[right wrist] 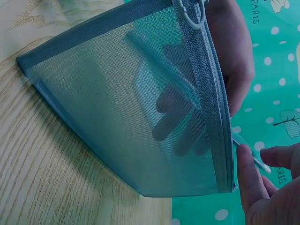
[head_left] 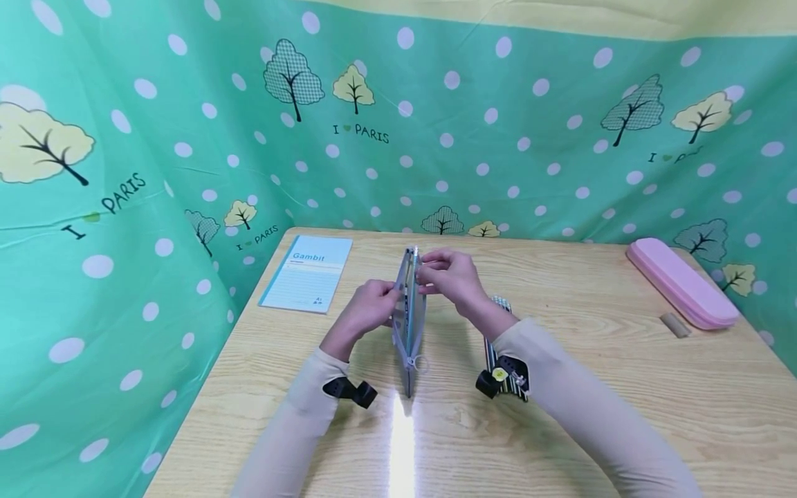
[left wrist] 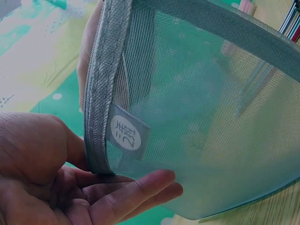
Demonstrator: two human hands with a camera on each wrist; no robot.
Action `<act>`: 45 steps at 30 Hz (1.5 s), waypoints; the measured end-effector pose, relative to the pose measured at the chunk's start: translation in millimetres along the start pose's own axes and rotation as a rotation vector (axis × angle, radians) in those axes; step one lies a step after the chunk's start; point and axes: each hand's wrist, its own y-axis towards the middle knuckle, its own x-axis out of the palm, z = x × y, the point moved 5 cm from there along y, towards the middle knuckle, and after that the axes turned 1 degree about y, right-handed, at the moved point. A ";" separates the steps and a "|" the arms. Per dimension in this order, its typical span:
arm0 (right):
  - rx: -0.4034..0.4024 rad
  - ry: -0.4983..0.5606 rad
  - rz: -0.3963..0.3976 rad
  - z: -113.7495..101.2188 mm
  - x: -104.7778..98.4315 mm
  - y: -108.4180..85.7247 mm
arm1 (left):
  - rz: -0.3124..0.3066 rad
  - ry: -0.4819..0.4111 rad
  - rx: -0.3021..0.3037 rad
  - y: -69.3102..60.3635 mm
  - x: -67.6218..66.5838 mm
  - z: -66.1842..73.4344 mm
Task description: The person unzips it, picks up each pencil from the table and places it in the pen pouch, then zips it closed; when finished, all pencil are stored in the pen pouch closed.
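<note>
My left hand [head_left: 371, 304] grips a grey-blue mesh zipper pouch [head_left: 416, 321], holding it upright on the table with its opening upward. In the left wrist view the pouch's cloth label [left wrist: 126, 132] shows near the fingers. Through the mesh in the right wrist view, left fingers show as dark shapes. A thin pale pen or pencil [right wrist: 255, 159] pokes from the opening, and a slim shape shows inside the mesh. My right hand [head_left: 451, 277] is at the opening's far end, index finger nearly straight at the thin stick, thumb slightly apart; firm contact is hard to see.
A blue Gambit notebook [head_left: 308, 273] lies at the back left. At the right are a pink pencil case [head_left: 681, 280] and a small grey-brown block [head_left: 675, 325]. Something dark-and-white striped [head_left: 490, 351] lies under my right forearm, partly hidden. A green curtain [head_left: 398, 159] hangs behind the table.
</note>
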 end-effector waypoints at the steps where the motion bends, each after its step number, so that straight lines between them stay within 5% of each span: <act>1: 0.002 0.000 -0.001 -0.2 -1.0 -0.6 | -0.002 0.001 0.001 -0.1 0.2 -0.1; 12: 0.063 -0.025 -0.045 2.2 -42.8 -3.5 | 0.008 0.015 0.006 -0.6 -2.0 -0.3; 23: 0.222 -0.358 -0.068 41.6 -98.2 -2.1 | 0.012 0.005 -0.001 0.0 -5.7 -2.5; 34: 0.244 -0.608 -0.009 73.6 -144.4 -2.8 | 0.005 0.004 0.010 -0.7 -4.3 -0.6; 45: 0.234 -0.649 0.014 94.0 -163.3 -7.3 | 0.003 -0.004 0.005 -0.4 -3.3 -0.4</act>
